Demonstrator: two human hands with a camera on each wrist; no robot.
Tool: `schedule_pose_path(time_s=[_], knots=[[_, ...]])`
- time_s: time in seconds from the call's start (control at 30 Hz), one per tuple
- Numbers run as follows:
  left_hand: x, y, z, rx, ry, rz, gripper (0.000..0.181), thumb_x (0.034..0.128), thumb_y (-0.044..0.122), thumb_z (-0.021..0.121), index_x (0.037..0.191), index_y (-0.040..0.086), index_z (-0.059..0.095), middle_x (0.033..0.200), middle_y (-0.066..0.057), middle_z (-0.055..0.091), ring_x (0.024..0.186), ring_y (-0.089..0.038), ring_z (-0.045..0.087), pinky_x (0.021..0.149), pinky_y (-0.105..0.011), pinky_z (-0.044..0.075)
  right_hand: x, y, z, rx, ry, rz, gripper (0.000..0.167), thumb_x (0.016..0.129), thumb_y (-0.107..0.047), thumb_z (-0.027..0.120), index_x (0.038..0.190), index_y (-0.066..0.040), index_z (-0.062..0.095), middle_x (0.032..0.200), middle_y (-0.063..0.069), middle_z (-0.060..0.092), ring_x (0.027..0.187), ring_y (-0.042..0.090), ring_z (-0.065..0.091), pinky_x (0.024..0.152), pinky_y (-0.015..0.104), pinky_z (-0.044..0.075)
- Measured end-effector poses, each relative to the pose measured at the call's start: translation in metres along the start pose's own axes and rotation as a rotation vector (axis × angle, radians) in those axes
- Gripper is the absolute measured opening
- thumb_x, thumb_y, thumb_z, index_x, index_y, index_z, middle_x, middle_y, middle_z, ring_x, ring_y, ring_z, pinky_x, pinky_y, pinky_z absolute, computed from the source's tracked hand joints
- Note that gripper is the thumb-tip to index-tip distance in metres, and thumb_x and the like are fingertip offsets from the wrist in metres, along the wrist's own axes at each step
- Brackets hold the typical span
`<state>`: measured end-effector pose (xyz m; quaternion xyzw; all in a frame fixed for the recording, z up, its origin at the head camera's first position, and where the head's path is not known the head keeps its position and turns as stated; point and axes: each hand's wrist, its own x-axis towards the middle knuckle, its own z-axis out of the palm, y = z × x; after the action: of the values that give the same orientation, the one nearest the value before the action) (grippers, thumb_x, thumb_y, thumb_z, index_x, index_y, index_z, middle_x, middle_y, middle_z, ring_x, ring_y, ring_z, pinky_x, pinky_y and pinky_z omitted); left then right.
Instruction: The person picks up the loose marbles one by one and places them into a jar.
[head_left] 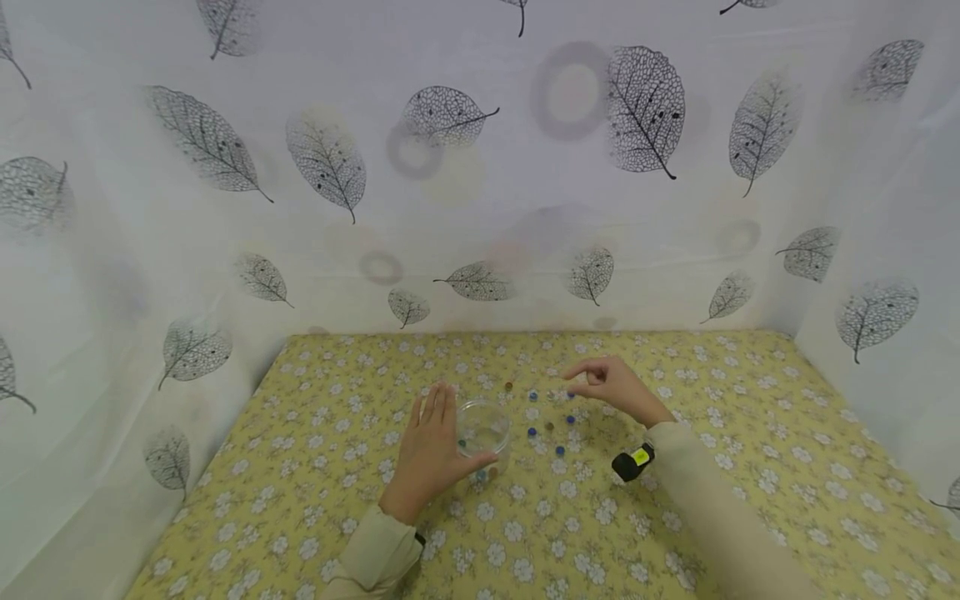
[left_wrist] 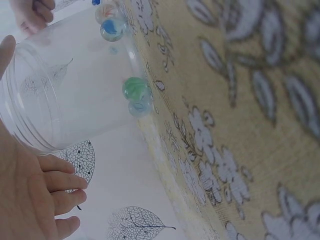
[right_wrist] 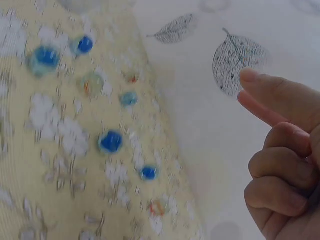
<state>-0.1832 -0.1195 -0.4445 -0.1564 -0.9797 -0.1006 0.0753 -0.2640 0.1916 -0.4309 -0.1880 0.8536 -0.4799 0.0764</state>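
You have two hands in view: one left hand (head_left: 433,450) and one right hand (head_left: 618,387). Before you are one clear jar (head_left: 485,427) and one flowered cloth (head_left: 735,467). On the cloth you count eight marbles: four deep blue marbles (right_wrist: 110,142), one light blue marble (right_wrist: 128,98), three orange-tinged clear marbles (right_wrist: 91,85). Through the jar's wall you make out four: one green (left_wrist: 135,89), one pale blue (left_wrist: 139,106), one blue-streaked (left_wrist: 112,30), one orange-streaked (left_wrist: 106,12).

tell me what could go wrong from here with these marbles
The right hand might brush the loose marbles near it and set them rolling. The left hand, right beside the jar, could knock it over; no lid shows, so the marbles inside might spill out.
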Motion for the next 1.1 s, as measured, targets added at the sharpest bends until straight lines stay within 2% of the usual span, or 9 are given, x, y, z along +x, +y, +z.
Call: schedule_pose_path(time_s=[0.13, 0.43, 0.57, 0.67, 0.8, 0.83, 0.9, 1.0, 1.1], knots=[[0.0, 0.0, 0.0, 0.002, -0.006, -0.008, 0.116, 0.0732, 0.077, 0.054, 0.148, -0.005, 0.02, 0.155, -0.021, 0.018, 0.144, -0.033, 0.02, 0.118, -0.051, 0.016, 0.0, 0.015, -0.005, 0.01, 0.012, 0.034, 0.031, 0.086, -0.024, 0.069, 0.11, -0.004, 0.068, 0.054, -0.005, 0.035, 0.045, 0.007, 0.023, 0.072, 0.038, 0.053], [-0.002, 0.001, -0.003, -0.008, -0.001, -0.007, 0.117, 0.0724, 0.076, 0.055, 0.148, -0.005, 0.019, 0.154, -0.022, 0.019, 0.144, -0.035, 0.022, 0.118, -0.051, 0.019, 0.002, 0.037, -0.009, -0.026, 0.011, 0.081, 0.03, 0.087, -0.015, 0.068, 0.111, 0.001, 0.066, 0.054, -0.004, 0.036, 0.045, 0.007, 0.025, 0.057, 0.028, 0.042], [-0.001, 0.001, -0.001, 0.0, -0.006, -0.009, 0.117, 0.0722, 0.077, 0.055, 0.148, -0.005, 0.019, 0.155, -0.021, 0.018, 0.144, -0.034, 0.021, 0.118, -0.051, 0.019, 0.004, 0.047, -0.009, -0.049, 0.009, 0.113, 0.025, 0.087, -0.015, 0.068, 0.107, -0.002, 0.068, 0.053, -0.004, 0.035, 0.047, 0.007, 0.027, 0.059, 0.026, 0.042], [-0.001, 0.0, 0.001, -0.001, -0.004, -0.01, 0.117, 0.0722, 0.077, 0.055, 0.148, -0.005, 0.019, 0.155, -0.021, 0.018, 0.144, -0.033, 0.02, 0.118, -0.051, 0.018, 0.004, 0.053, -0.008, -0.041, 0.004, 0.133, 0.022, 0.087, -0.014, 0.067, 0.105, -0.003, 0.069, 0.055, -0.001, 0.042, 0.056, 0.004, 0.049, 0.061, 0.026, 0.044], [-0.001, -0.001, 0.003, -0.003, 0.002, -0.013, 0.117, 0.0725, 0.077, 0.054, 0.148, -0.004, 0.018, 0.155, -0.02, 0.018, 0.145, -0.033, 0.02, 0.118, -0.051, 0.018, 0.005, 0.06, -0.008, -0.023, -0.012, 0.113, 0.022, 0.088, -0.011, 0.065, 0.107, 0.0, 0.068, 0.076, 0.009, 0.065, 0.084, 0.014, 0.069, 0.061, 0.026, 0.046], [-0.001, -0.001, 0.003, -0.006, 0.002, -0.014, 0.117, 0.0727, 0.077, 0.054, 0.148, -0.004, 0.018, 0.155, -0.02, 0.018, 0.145, -0.033, 0.02, 0.118, -0.051, 0.018, 0.006, 0.062, -0.008, -0.025, -0.016, 0.102, 0.022, 0.088, -0.011, 0.065, 0.107, 0.001, 0.068, 0.083, 0.011, 0.068, 0.083, 0.015, 0.069, 0.062, 0.025, 0.047], [-0.001, -0.001, 0.003, -0.009, 0.0, -0.015, 0.116, 0.0728, 0.076, 0.054, 0.148, -0.004, 0.018, 0.155, -0.02, 0.017, 0.145, -0.033, 0.02, 0.118, -0.051, 0.017, 0.006, 0.063, -0.009, -0.024, -0.019, 0.099, 0.022, 0.088, -0.01, 0.065, 0.107, 0.001, 0.068, 0.092, 0.013, 0.07, 0.067, 0.012, 0.064, 0.064, 0.025, 0.049], [-0.001, -0.001, 0.003, -0.015, -0.002, -0.017, 0.116, 0.0728, 0.076, 0.055, 0.148, -0.004, 0.018, 0.155, -0.02, 0.017, 0.145, -0.033, 0.02, 0.118, -0.051, 0.017, 0.008, 0.064, -0.009, -0.04, -0.029, 0.095, 0.02, 0.088, -0.009, 0.065, 0.106, -0.001, 0.069, 0.094, 0.014, 0.071, 0.047, 0.006, 0.042, 0.064, 0.024, 0.049], [0.0, 0.0, 0.002, -0.015, -0.003, -0.016, 0.116, 0.0728, 0.076, 0.055, 0.148, -0.004, 0.018, 0.155, -0.02, 0.017, 0.145, -0.033, 0.019, 0.119, -0.051, 0.016, 0.009, 0.063, -0.01, -0.055, -0.039, 0.094, 0.018, 0.087, -0.01, 0.066, 0.104, -0.003, 0.07, 0.091, 0.013, 0.071, 0.044, 0.006, 0.027, 0.058, 0.024, 0.044]])
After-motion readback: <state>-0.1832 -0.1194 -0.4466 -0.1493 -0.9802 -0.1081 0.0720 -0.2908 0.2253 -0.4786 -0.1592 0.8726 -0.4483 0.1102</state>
